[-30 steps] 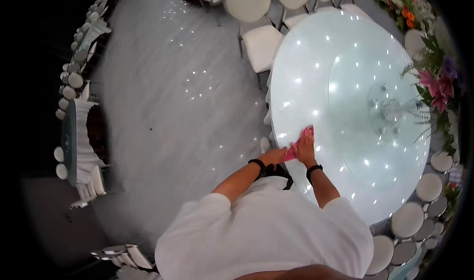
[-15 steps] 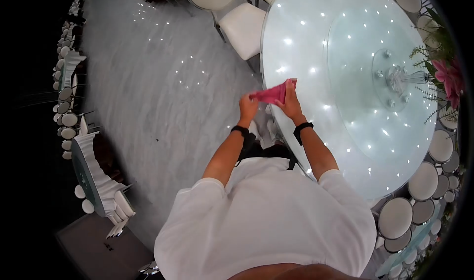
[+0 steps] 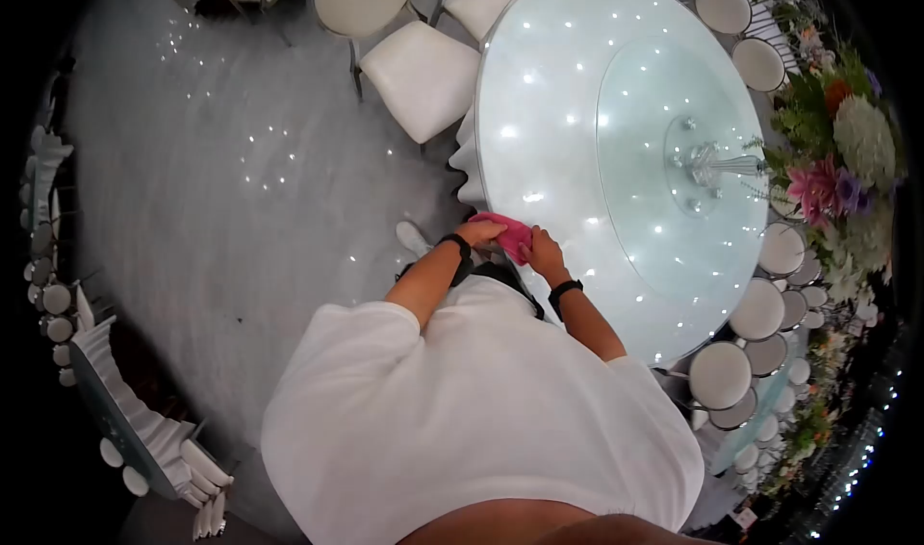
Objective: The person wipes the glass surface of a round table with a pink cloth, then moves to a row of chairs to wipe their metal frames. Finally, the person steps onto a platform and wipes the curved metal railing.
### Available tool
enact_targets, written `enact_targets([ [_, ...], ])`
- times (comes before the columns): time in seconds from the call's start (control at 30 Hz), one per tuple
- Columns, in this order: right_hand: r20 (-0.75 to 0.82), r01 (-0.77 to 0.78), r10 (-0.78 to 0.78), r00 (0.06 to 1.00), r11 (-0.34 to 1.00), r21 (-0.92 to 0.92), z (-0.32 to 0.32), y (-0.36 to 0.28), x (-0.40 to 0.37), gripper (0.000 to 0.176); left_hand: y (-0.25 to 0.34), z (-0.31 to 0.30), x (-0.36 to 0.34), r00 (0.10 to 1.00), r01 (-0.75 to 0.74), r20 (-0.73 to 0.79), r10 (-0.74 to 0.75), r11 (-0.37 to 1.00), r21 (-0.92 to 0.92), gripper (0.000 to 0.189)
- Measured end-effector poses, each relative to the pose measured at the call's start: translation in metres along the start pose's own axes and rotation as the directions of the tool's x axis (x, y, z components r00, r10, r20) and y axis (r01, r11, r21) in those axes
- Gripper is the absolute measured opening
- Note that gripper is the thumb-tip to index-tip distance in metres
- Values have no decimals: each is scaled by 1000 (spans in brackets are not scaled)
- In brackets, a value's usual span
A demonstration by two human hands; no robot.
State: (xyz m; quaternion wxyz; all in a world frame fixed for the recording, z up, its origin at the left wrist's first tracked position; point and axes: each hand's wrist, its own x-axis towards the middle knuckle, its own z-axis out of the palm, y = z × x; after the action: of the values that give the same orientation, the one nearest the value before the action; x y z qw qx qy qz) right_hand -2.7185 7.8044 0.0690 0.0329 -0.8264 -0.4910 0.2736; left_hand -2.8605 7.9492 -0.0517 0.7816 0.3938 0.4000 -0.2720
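Note:
A pink cloth (image 3: pixel 512 235) is held between my two hands at the near left rim of a round glass-topped table (image 3: pixel 539 151). My left hand (image 3: pixel 481 231) grips the cloth's left end, fingers closed on it. At the other end, my right hand (image 3: pixel 544 253) pinches the cloth between thumb and fingers. The cloth looks bunched or folded, and parts of it are hidden behind the fingers. Both wrists wear black bands. A glass turntable (image 3: pixel 635 208) covers the middle of the table.
White padded chairs (image 3: pixel 423 78) stand along the table's far left side. A clear pedestal (image 3: pixel 731 165) on the turntable carries a large flower arrangement (image 3: pixel 847 179). More chairs (image 3: pixel 722 374) line the right. Another draped table (image 3: pixel 125 401) is at the lower left, across the shiny grey floor (image 3: pixel 269 228).
The cloth was stretched out to the left between my hands; now it is bunched with my hands closer together. My body has shifted along the table, and a shoe shows out to the left.

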Motion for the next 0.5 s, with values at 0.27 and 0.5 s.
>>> enact_targets([
  [0.27, 90, -95, 86, 992, 991, 92, 13, -6, 18, 45, 25, -33, -31, 913, -368, -147, 381, 923, 109, 33],
  [0.5, -121, 28, -14, 993, 993, 114, 20, -13, 65, 40, 54, -62, -32, 802, -555, -215, 557, 829, 74, 28],
])
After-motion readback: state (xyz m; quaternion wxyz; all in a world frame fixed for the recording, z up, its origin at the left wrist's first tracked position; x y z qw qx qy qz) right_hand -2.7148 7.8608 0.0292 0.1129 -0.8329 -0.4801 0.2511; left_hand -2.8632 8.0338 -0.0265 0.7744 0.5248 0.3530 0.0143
